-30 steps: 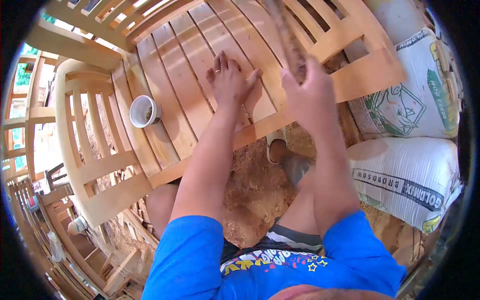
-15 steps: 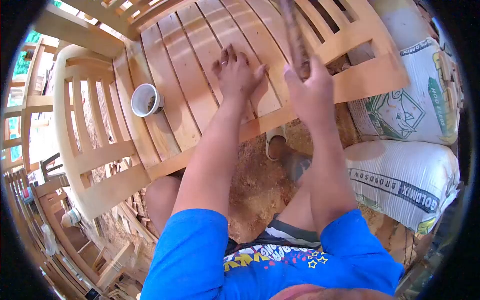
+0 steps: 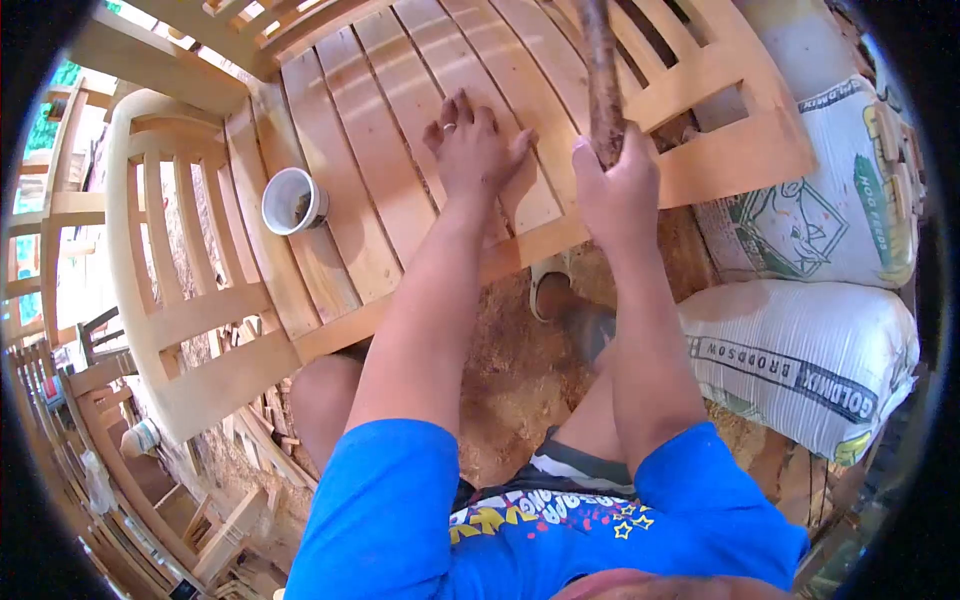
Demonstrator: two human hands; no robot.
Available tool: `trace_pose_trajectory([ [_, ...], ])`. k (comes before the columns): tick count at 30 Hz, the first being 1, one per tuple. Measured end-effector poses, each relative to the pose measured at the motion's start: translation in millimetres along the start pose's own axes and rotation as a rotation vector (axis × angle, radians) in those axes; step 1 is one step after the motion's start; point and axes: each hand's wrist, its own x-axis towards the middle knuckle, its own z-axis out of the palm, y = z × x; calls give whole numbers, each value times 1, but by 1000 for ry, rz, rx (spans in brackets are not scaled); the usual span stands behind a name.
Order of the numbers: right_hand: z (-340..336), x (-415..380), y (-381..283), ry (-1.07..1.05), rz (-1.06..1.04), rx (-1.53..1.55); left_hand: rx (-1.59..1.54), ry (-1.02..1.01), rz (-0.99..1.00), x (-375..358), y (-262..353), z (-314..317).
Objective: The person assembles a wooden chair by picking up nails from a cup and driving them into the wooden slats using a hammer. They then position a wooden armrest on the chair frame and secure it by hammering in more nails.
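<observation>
Two bare hands reach over the slatted wooden surface (image 3: 370,190), each kept for its own part. Our left hand (image 3: 472,155) lies open, fingers spread and thumb out, the grip holding nothing; it appears to rest on the slats, and we judge that it steadies the upper body as we lean in. Our right hand (image 3: 620,190) is closed around the near end of a long brown stick-like piece (image 3: 604,90), thumb along it. Holding it at that end leaves most of its length free, pointing away to the far side. Its far end runs out of sight, so we cannot tell what it carries or touches.

We see a white cup (image 3: 285,195) on the left part of the surface, near the slatted armrest (image 3: 122,190). Something dark sits inside, too small for us to name. That spot seems sensible: within the left arm's reach, yet well apart from the stick. Our legs are on the near side, one foot (image 3: 550,285) just beside the front rail (image 3: 540,240), which probably lets us lean closer. Two filled sacks lie to the right — the printed far one (image 3: 800,215) beside the near one (image 3: 800,350) — beyond the right arm.
</observation>
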Motion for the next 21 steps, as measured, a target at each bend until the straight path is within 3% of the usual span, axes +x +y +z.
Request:
trace_pose_trajectory([
  [2, -3, -3, -7, 103, -111, 114, -6, 34, 10, 1, 0, 3],
  [5, 18, -4, 22, 49, -31, 87, -3, 42, 4, -2, 0, 2],
  [8, 40, 4, 83, -256, 116, -401, -23, 19, 3, -2, 1, 3],
  [9, 38, 8, 76, -271, 194, -349, -27, 11, 6, 2, -1, 3],
  [12, 15, 6, 29, -181, 91, -214, 17, 41, 28, 1, -2, 5],
  [13, 4, 1, 10, -74, -63, -132, 15, 34, 19, -3, -2, 6],
  [16, -4, 4, -4, 40, -206, 15, 10, 43, 12, 0, 1, 4],
  [19, 8, -1, 18, -58, -51, 33, 5, 65, 17, -1, -1, 7],
  [21, 21, 4, 48, -260, 160, -259, -22, 136, 39, 1, -3, 13],
])
